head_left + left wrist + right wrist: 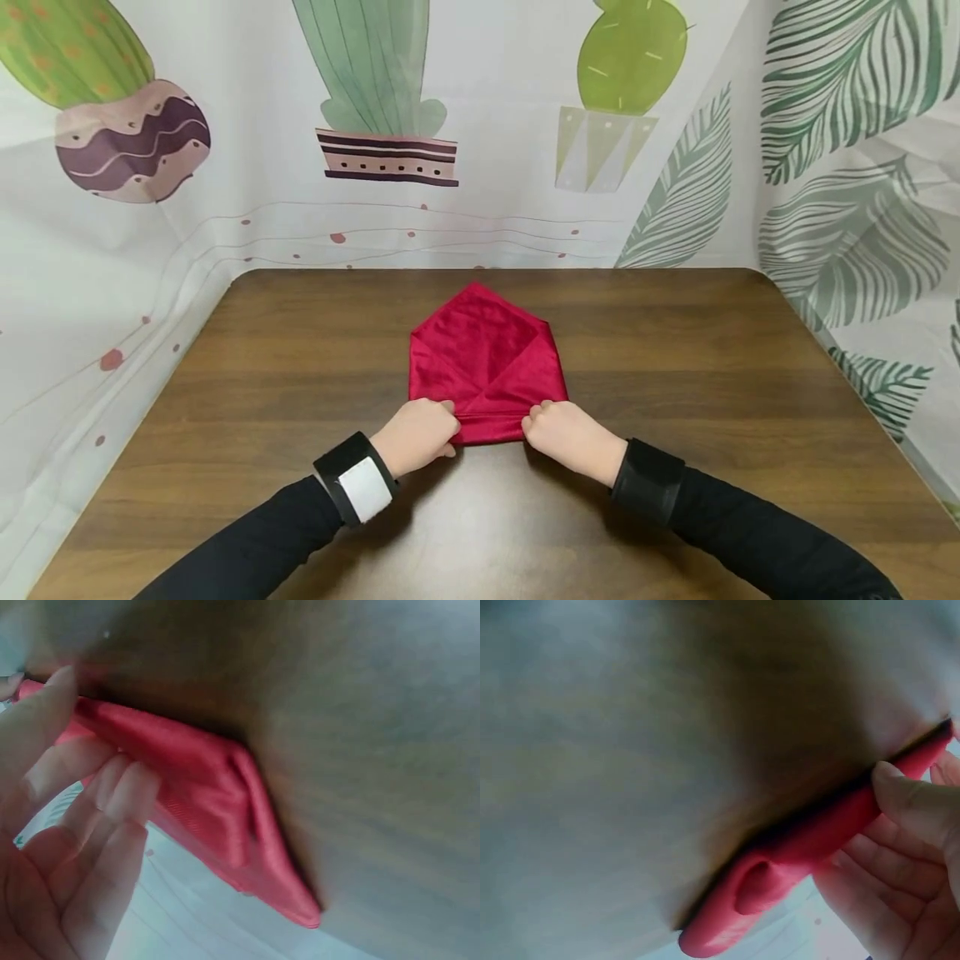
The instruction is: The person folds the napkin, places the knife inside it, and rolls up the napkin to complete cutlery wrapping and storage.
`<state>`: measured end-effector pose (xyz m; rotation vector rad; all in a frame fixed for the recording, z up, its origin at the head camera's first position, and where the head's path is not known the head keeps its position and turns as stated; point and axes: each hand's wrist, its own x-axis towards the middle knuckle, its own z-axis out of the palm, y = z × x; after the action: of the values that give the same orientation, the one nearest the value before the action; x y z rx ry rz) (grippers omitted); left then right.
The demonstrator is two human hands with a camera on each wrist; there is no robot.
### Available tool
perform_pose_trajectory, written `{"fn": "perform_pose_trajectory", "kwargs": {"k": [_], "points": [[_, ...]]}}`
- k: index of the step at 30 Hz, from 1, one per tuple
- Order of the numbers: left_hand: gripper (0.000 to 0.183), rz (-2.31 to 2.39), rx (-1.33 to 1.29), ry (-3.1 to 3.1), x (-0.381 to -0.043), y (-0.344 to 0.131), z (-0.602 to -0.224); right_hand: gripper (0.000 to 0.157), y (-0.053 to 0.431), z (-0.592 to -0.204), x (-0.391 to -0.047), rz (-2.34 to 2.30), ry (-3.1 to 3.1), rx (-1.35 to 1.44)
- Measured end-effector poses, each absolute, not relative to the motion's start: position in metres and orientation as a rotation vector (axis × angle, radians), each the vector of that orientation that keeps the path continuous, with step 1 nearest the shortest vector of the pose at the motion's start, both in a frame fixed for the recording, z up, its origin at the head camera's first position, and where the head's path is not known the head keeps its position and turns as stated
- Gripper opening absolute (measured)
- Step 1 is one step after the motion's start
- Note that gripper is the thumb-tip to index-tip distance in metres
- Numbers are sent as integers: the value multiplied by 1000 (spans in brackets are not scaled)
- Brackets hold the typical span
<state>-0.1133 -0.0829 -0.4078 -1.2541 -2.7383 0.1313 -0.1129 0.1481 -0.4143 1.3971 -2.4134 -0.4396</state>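
Observation:
A shiny red cloth (487, 358) lies folded on the table, with a point at its far side and a narrow folded band along its near edge. My left hand (418, 435) pinches the left part of that band, thumb toward me and fingers on top. Opposite it, my right hand (572, 442) grips the band's right part in the same way. In the left wrist view, the cloth's corner (285, 877) sticks out past the curled fingers. The right wrist view shows the thumb (907, 795) against the rolled edge (810, 832), with a loose open fold near its end.
The brown wooden table (300, 358) stretches out on both sides of the cloth. Behind it hangs a white curtain (510, 150) printed with cacti and leaves. Black bands circle both wrists, and the left one (356, 479) carries a white patch.

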Motion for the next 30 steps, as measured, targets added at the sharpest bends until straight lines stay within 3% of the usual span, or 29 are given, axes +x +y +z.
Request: {"fn": "perform_pose_trajectory", "kwargs": {"k": [7,15,20,27,30], "points": [[24,173,-1271,-2655,-121,-77,-406,19,149,-404,-128,-373,-2529,1519],[27,-44,-1337,-2920,-147,-73,-397,15,140,-401,-130,-298,-2603,1347],[24,-131,-1322,-3017,-155,-72,-392,27,131,-403,-128,-407,-2485,1319],[13,304,-1297,-2521,-137,-60,-407,25,131,-403,-135,-438,-2497,1350],[19,387,-1238,-2400,-131,-55,-412,28,129,-407,-132,-435,-2463,1316]]}}
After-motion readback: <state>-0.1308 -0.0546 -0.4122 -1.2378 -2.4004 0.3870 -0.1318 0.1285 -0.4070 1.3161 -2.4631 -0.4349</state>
